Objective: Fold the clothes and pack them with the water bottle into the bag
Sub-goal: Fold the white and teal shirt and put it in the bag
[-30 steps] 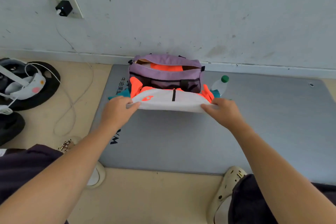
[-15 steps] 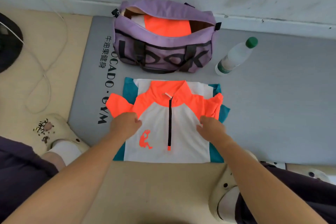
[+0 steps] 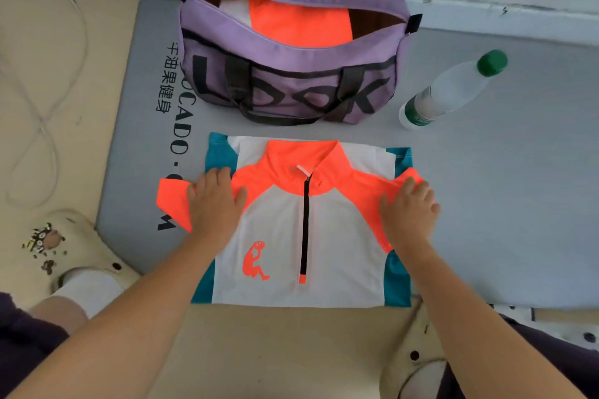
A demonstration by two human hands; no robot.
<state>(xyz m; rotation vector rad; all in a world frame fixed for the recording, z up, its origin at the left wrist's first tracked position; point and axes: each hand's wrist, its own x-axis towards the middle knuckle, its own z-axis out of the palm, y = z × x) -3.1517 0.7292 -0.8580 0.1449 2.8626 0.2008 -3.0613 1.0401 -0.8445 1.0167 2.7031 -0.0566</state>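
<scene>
Both hands have slid outward and up since half a second ago, from the shirt's chest to its shoulders. Left hand (image 3: pixel 215 204) lies flat, fingers spread, pressing the shirt (image 3: pixel 337 236) where the orange sleeve sticks out past it. Right hand (image 3: pixel 409 209) is flat too, fingers straight on the other orange shoulder, gripping nothing. The shirt hasn't shifted, still spread on the mat (image 3: pixel 518 204). Beyond the hands sits the bag (image 3: pixel 291 81), unzipped with orange cloth inside. The bottle (image 3: pixel 453 91) lies past the right hand, beside the bag.
</scene>
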